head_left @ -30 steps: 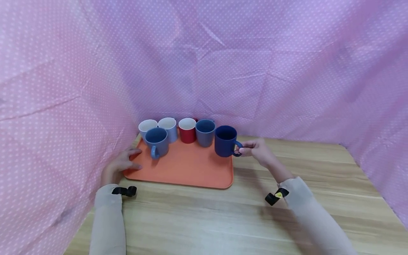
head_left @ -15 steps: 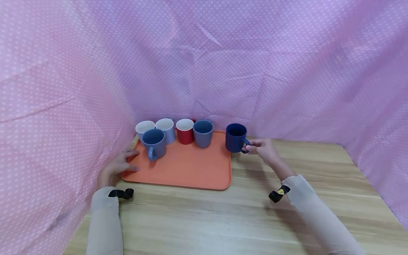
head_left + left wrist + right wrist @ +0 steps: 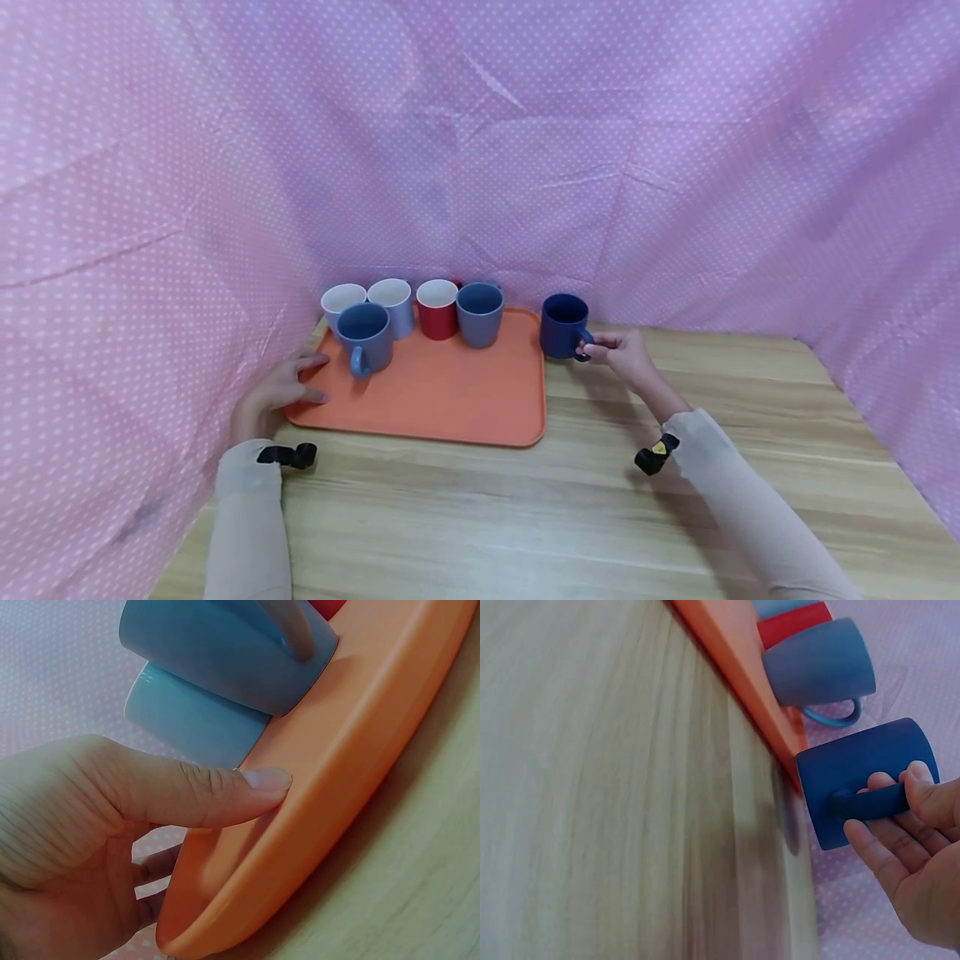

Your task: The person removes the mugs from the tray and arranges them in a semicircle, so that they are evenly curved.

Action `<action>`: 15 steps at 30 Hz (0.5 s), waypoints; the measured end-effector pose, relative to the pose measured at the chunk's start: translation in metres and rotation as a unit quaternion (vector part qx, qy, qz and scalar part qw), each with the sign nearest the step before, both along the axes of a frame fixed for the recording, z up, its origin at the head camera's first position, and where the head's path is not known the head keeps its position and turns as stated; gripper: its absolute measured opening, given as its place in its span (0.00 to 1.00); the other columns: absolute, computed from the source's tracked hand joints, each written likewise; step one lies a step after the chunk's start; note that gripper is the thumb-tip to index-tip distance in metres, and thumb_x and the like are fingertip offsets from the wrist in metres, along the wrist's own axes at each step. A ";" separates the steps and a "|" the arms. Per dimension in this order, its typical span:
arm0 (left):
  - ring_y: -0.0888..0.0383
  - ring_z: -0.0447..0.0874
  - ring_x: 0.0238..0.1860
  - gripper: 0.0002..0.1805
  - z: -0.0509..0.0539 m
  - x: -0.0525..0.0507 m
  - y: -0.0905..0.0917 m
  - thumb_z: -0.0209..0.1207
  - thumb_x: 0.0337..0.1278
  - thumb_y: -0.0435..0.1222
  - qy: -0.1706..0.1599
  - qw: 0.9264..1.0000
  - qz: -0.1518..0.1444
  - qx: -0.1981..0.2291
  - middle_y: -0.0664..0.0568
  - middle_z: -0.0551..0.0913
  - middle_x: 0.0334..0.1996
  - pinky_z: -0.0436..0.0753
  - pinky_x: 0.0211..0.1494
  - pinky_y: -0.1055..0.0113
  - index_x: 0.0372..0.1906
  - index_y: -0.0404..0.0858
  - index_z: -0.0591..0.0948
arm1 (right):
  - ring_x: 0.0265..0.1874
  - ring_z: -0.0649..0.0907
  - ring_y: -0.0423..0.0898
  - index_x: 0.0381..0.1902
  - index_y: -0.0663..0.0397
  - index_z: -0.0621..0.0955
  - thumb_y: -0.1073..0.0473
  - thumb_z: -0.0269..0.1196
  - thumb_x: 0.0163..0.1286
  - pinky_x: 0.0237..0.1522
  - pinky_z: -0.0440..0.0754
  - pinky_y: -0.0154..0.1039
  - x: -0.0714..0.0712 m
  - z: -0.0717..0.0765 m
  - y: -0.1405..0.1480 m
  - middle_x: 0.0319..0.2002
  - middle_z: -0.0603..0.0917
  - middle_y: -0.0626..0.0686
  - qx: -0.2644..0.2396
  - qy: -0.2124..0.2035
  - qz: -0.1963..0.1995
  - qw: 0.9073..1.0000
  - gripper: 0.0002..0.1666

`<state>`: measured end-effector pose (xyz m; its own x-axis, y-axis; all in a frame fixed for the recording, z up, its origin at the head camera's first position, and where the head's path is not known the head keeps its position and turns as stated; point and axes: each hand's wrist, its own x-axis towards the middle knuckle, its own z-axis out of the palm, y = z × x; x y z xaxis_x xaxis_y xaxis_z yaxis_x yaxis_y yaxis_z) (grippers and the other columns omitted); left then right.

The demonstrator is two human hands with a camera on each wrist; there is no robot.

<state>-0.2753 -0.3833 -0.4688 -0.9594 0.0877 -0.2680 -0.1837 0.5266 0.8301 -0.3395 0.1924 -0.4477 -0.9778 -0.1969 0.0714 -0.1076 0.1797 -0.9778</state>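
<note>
My right hand (image 3: 628,357) pinches the handle of a dark blue mug (image 3: 561,327), thumb on one side and fingers through and below it. The mug is upright just beyond the tray's right edge, at or just above the table; contact is unclear. At the left, my left hand (image 3: 276,390) holds the corner of an orange tray (image 3: 457,400); in the left wrist view the thumb (image 3: 225,791) lies over the rim, with other fingers partly hidden behind. On the tray stand a grey-blue mug (image 3: 365,340), two pale blue mugs (image 3: 401,318), a red mug (image 3: 437,318) and another grey-blue mug (image 3: 480,318).
The tray lies on a wood-grain table (image 3: 465,525). Pink dotted cloth (image 3: 540,167) hangs behind and on both sides, close behind the back row of mugs. Dark bands with small black devices (image 3: 652,458) sit at both wrists.
My right hand has carried the dark blue mug from over the tray's right part to the right, past its edge, then slightly lower. My left hand stays at the tray's left corner.
</note>
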 end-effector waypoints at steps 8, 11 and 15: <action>0.29 0.39 0.77 0.48 0.002 -0.003 0.000 0.69 0.52 0.27 0.007 1.000 -0.007 -0.013 0.31 0.45 0.79 0.45 0.77 0.29 0.78 0.30 0.59 | 0.31 0.88 0.32 0.52 0.92 0.74 0.76 0.61 0.69 0.40 0.87 0.28 -0.007 -0.006 0.004 0.28 0.91 0.45 -0.025 0.004 -0.014 1.000 0.20; 0.29 0.38 0.77 0.48 0.002 -0.004 0.000 0.68 0.52 0.28 0.006 1.000 -0.009 -0.015 0.31 0.44 0.79 0.45 0.77 0.28 0.78 0.30 0.59 | 0.30 0.88 0.31 0.52 0.93 0.74 0.77 0.61 0.68 0.39 0.87 0.26 -0.008 -0.008 0.004 0.27 0.90 0.44 -0.030 0.008 -0.014 0.999 0.19; 0.28 0.38 0.77 0.49 0.000 -0.002 0.000 0.69 0.53 0.29 0.001 1.000 -0.009 -0.020 0.30 0.44 0.79 0.46 0.77 0.28 0.79 0.31 0.57 | 0.29 0.87 0.30 0.51 0.92 0.76 0.77 0.62 0.67 0.38 0.86 0.25 -0.008 -0.011 0.005 0.28 0.91 0.46 -0.004 0.003 -0.020 1.000 0.19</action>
